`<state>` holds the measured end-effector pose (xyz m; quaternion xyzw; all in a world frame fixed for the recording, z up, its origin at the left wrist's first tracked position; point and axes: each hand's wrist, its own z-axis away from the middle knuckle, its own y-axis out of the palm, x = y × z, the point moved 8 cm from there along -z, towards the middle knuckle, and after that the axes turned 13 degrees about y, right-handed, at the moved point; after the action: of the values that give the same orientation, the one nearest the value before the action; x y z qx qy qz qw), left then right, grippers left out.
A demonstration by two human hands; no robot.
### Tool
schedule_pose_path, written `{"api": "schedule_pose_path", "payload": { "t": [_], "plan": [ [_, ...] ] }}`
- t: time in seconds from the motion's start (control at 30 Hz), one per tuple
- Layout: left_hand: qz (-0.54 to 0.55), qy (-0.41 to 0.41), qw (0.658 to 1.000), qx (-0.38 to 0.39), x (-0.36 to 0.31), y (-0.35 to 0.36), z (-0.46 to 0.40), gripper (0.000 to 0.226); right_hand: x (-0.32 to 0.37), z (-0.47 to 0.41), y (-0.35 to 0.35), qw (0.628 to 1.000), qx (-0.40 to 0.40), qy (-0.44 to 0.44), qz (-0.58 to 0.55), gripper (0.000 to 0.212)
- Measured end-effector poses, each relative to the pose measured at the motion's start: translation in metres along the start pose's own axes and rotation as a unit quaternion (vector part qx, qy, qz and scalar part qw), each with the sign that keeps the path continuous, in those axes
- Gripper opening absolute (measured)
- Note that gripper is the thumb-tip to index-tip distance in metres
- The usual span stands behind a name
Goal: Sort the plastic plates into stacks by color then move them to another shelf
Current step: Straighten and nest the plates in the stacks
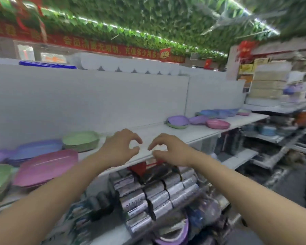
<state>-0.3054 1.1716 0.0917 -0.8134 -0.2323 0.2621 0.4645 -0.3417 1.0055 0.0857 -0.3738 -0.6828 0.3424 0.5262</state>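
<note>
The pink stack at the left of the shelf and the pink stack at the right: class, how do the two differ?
The left pink stack lies at the shelf's front edge, close to the camera, looking large; the right pink stack lies far off and looks small. The left one borders a blue stack; the right one borders purple plates. Both are pink and untouched: neither the left hand nor the right hand holds anything.

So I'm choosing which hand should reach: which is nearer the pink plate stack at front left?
Left. The left hand hovers just right of the pink plate stack; the right hand is farther right.
</note>
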Motion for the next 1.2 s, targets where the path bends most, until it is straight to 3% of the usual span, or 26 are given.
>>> {"api": "schedule_pose_path", "payload": {
  "t": [0.23, 0.37, 0.53, 0.83, 0.97, 1.2],
  "plan": [
    [0.028, 0.094, 0.994, 0.051, -0.114, 0.121, -0.12, 0.047, -0.174, 0.038, -0.083, 0.992, -0.088, 0.07, 0.048, 0.018],
    [0.032, 0.127, 0.989, 0.064, -0.145, 0.18, -0.183, 0.044, -0.259, 0.04, -0.101, 0.984, -0.11, 0.111, 0.089, 0.02],
    [0.026, 0.154, 0.987, 0.043, -0.157, 0.23, -0.271, 0.033, -0.337, -0.005, -0.128, 0.975, -0.129, 0.122, 0.135, 0.024],
    [0.024, 0.159, 0.987, 0.002, -0.144, 0.275, -0.429, 0.053, -0.438, -0.112, -0.178, 0.966, -0.178, 0.09, 0.163, 0.02],
    [0.015, 0.144, 0.989, 0.017, -0.146, 0.303, -0.475, 0.039, -0.486, -0.142, -0.197, 0.964, -0.194, 0.081, 0.16, 0.017],
    [-0.037, 0.117, 0.992, 0.024, -0.168, 0.352, -0.547, 0.036, -0.579, -0.182, -0.222, 0.973, -0.188, 0.048, 0.125, 0.019]
  ]
}}
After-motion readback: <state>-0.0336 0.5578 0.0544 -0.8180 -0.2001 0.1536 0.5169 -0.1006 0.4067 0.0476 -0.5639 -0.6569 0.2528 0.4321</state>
